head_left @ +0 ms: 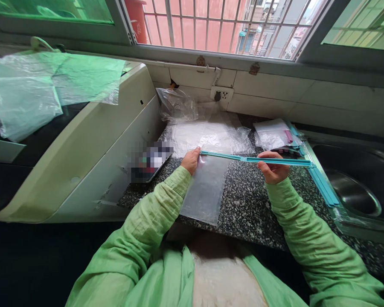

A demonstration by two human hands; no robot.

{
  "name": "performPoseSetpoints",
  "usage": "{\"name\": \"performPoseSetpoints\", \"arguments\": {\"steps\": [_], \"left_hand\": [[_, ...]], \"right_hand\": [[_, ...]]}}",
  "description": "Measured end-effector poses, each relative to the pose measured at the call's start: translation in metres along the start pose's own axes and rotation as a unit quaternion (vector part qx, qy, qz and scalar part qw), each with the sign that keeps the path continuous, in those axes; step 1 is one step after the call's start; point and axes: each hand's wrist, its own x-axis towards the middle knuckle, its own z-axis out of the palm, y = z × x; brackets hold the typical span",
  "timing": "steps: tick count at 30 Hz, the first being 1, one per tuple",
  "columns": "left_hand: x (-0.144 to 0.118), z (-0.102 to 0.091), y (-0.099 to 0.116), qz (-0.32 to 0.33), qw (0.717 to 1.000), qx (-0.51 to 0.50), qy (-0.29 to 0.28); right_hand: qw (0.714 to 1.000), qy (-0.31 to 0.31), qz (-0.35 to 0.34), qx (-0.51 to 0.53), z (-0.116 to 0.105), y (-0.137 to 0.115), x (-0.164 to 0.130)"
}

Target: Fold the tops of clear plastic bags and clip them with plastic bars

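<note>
Head view: left hand (190, 159) is pinching one end of a teal sealing strip (256, 159), right hand (273, 168) is gripping it further along. A clear plastic bag (206, 187) is hanging just below the left hand, over the speckled counter (249, 200).

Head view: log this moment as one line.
left hand: grips teal sealing strip end, clear bag hanging | right hand: holds strip middle | below: speckled counter | right: sink
</note>
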Motion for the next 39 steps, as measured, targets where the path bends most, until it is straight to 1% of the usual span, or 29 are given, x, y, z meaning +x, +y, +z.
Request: {"name": "performPoseSetpoints", "arguments": {"steps": [5,9,15,21,25,27,33,36,39], "left_hand": [[-0.003,0.002,0.004,-0.006,1.000,0.003,0.010],[-0.005,0.003,0.008,-0.010,1.000,-0.006,0.015],[-0.008,0.005,0.011,-0.036,0.999,-0.021,0.010],[-0.007,0.006,0.008,-0.047,0.999,-0.026,0.001],[-0.005,0.005,0.005,-0.044,0.999,-0.025,0.002],[-0.004,0.005,0.003,-0.044,0.999,-0.021,0.002],[-0.003,0.004,-0.002,-0.041,0.998,-0.046,-0.014],[-0.003,0.006,-0.002,-0.047,0.998,-0.043,-0.006],[-0.004,0.007,-0.002,-0.049,0.998,-0.031,0.000]], "right_hand": [[1.000,-0.008,-0.003,0.019,0.005,0.001,-0.002],[1.000,-0.022,-0.005,0.009,0.007,0.004,-0.004],[0.999,-0.037,-0.006,-0.009,0.008,0.006,-0.005],[0.998,-0.044,-0.033,-0.035,0.011,0.004,-0.006],[0.998,-0.037,-0.010,-0.053,0.012,0.003,-0.009],[0.998,-0.037,-0.009,-0.056,0.013,0.004,-0.010],[0.997,-0.052,-0.027,-0.059,0.014,0.005,-0.010],[0.996,-0.058,-0.032,-0.058,0.014,0.003,-0.009],[0.993,-0.082,-0.036,-0.074,0.015,0.001,-0.009]]}}
